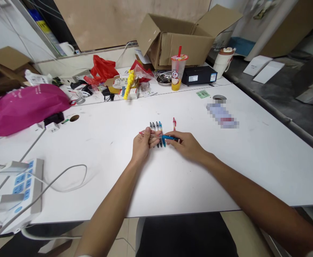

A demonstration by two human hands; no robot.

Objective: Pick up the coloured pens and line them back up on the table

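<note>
My left hand (142, 143) is closed, pinching a thin, clear pen refill (141, 133) with a red end between thumb and fingers. My right hand (186, 144) grips a blue pen barrel (169, 137), its end meeting the refill in line; whether the refill sits inside it I cannot tell. Behind my hands several dark pens (154, 125) lie side by side, with a blue pen (160, 125) at the right of the row; my fingers hide their middles. Apart from them, a red pen piece (174, 123) lies just beyond my right hand, its lower part covered.
A power strip (35, 192) with looping cables lies at the left, near a magenta bag (30, 107). Along the back stand a drink cup (178, 73), a black box (199, 75) and an open carton (178, 46). A tape roll (219, 97) lies at right.
</note>
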